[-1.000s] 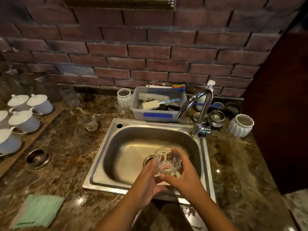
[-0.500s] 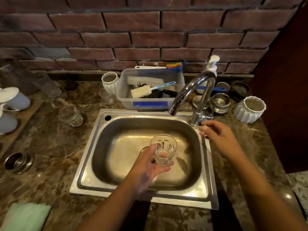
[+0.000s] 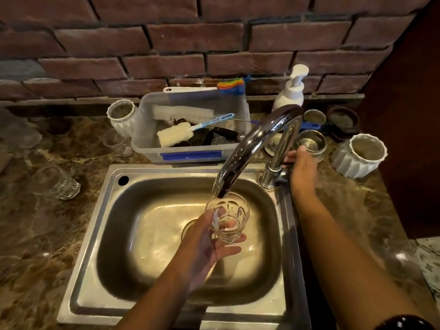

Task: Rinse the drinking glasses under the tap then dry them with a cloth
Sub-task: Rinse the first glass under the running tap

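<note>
My left hand [image 3: 206,244] grips a clear faceted drinking glass [image 3: 229,220] upright over the steel sink [image 3: 90,282], right under the mouth of the chrome tap [image 3: 252,144]. A little water shows in the bottom of the glass. My right hand [image 3: 301,169] is at the tap's handle beside its base, fingers wrapped around it. Another clear glass [image 3: 56,183] lies on the marble counter left of the sink, and a third glass [image 3: 116,141] stands farther back. The cloth is out of view.
A grey plastic tub [image 3: 190,153] with brushes sits behind the sink. White ribbed cups stand at back left [image 3: 121,115] and right [image 3: 359,156]. A soap pump bottle [image 3: 289,91] and small steel bowls [image 3: 312,141] crowd behind the tap. The brick wall is close behind.
My left hand lifted the glass up under the spout. My right hand left the glass and reached to the tap handle. The view moved closer to the sink; the green cloth dropped out of sight.
</note>
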A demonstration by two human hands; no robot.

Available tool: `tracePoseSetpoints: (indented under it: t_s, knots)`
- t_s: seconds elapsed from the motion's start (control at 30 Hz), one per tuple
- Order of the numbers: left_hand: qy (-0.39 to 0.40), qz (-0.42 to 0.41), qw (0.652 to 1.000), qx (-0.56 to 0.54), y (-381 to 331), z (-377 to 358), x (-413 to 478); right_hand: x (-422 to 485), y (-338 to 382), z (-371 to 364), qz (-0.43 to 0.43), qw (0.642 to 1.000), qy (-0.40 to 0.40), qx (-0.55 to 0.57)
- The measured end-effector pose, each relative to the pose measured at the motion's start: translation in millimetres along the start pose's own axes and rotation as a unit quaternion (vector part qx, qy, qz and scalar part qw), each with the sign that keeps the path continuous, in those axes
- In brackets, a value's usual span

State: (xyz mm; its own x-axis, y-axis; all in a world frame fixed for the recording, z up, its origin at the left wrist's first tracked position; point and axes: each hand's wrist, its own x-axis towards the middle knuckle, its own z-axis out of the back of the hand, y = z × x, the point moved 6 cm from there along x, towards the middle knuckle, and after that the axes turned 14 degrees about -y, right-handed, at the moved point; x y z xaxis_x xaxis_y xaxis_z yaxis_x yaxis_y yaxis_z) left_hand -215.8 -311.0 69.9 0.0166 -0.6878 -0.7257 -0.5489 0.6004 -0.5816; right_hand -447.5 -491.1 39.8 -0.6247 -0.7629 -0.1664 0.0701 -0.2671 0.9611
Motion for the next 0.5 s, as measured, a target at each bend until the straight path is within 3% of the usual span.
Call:
tracePoseSetpoints:
  t_s: [0.2,0.5]
  knots:
    - [-0.002,-0.012,1.0,0.008,-8,-2,10,2,-10,-4,0.059,0.998,-0.032,-0.01]
    - [-0.031,-0.038,0.999,0.015,-8,10,10,1,-13,-5,0.034,0.997,-0.071,-0.015]
